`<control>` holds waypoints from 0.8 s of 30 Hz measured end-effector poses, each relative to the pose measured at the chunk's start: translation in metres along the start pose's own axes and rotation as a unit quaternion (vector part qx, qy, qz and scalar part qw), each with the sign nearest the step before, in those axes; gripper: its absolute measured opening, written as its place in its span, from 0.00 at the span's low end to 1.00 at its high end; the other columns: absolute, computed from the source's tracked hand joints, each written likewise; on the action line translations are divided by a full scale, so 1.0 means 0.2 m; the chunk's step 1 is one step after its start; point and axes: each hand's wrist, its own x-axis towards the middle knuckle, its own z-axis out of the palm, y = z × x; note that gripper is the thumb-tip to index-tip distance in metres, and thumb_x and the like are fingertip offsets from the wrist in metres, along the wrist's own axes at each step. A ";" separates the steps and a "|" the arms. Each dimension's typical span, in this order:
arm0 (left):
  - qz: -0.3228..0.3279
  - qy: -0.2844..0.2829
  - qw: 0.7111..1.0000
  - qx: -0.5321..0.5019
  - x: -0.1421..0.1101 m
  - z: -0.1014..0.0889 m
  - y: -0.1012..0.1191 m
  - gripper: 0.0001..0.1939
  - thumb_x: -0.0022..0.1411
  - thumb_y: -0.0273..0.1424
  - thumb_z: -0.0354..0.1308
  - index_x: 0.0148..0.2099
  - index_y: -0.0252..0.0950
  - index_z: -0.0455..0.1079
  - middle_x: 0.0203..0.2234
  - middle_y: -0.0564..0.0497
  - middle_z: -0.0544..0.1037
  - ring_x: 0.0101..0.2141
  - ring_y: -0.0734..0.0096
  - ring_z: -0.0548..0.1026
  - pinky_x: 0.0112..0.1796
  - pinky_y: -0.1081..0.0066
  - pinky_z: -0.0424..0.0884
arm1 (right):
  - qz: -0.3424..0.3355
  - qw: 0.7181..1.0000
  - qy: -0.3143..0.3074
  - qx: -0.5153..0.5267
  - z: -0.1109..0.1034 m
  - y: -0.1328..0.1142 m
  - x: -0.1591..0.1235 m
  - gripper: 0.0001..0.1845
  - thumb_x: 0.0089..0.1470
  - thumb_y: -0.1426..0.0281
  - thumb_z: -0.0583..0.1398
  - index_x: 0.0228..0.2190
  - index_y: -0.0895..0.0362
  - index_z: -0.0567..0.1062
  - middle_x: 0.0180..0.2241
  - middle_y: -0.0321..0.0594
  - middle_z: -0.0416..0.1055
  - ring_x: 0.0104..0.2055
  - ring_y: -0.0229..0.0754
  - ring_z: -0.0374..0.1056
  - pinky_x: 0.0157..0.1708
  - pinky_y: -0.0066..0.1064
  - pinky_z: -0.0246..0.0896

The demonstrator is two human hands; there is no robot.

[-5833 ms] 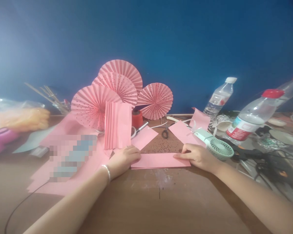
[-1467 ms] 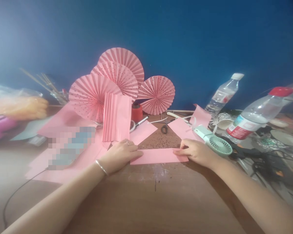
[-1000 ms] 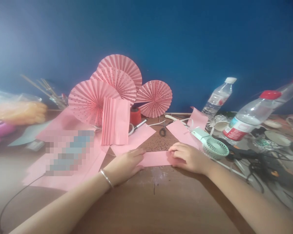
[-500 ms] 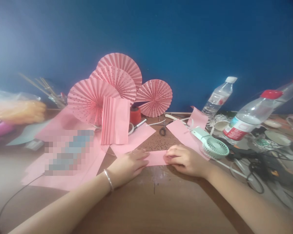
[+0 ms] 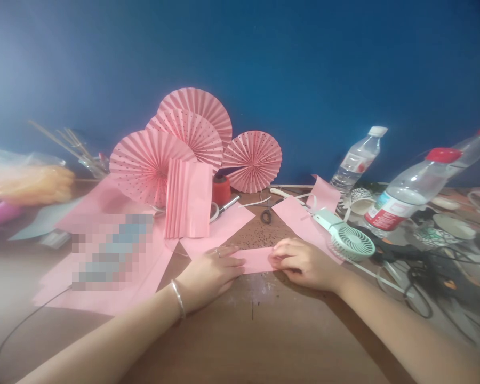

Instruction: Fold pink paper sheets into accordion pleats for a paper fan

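Note:
A folded strip of pink paper (image 5: 257, 260) lies flat on the brown table (image 5: 264, 341) between my hands. My left hand (image 5: 212, 273), with a ring and a silver bangle at the wrist, lies flat with its fingers stretched out over the strip's left end. My right hand (image 5: 304, 262) rests on the right end, its fingers held together and pressing the paper down. Only a short middle piece of the strip shows between them.
Pink paper rosettes (image 5: 188, 141) lean on the blue wall, a pleated pink sheet (image 5: 189, 199) in front. Loose pink sheets (image 5: 112, 256) lie left. A red spool (image 5: 221, 190), scissors (image 5: 266, 214), a mint hand fan (image 5: 350, 241), water bottles (image 5: 416, 189) and cables (image 5: 432, 266) crowd the back and right.
Both hands have slid inward along the strip, the right one furthest, so much less paper shows between them than a second and a half ago. In the last half second almost nothing moved.

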 end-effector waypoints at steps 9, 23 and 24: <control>0.002 -0.005 1.000 -0.011 0.01 -0.02 0.01 0.16 0.59 0.23 0.45 0.48 0.39 0.67 0.45 0.55 0.73 0.55 0.62 0.58 0.54 0.59 0.57 | -0.007 1.000 -0.006 -0.003 -0.01 0.00 0.00 0.11 0.53 0.75 0.53 0.36 0.56 0.73 0.38 0.43 0.71 0.45 0.44 0.62 0.43 0.40 0.59; 0.005 0.004 1.000 -0.014 0.02 0.01 0.00 0.16 0.57 0.21 0.47 0.46 0.37 0.67 0.45 0.53 0.73 0.54 0.63 0.60 0.54 0.61 0.58 | 0.006 0.999 -0.004 -0.032 0.01 0.01 0.00 0.11 0.53 0.76 0.53 0.36 0.56 0.73 0.36 0.40 0.73 0.45 0.41 0.64 0.43 0.36 0.58; 0.007 0.005 1.000 -0.009 0.02 0.00 0.00 0.16 0.57 0.21 0.47 0.46 0.37 0.67 0.44 0.52 0.73 0.54 0.63 0.60 0.54 0.61 0.58 | 0.005 1.000 -0.003 -0.029 0.01 0.00 0.00 0.11 0.53 0.76 0.53 0.36 0.56 0.73 0.36 0.40 0.73 0.45 0.41 0.64 0.43 0.36 0.58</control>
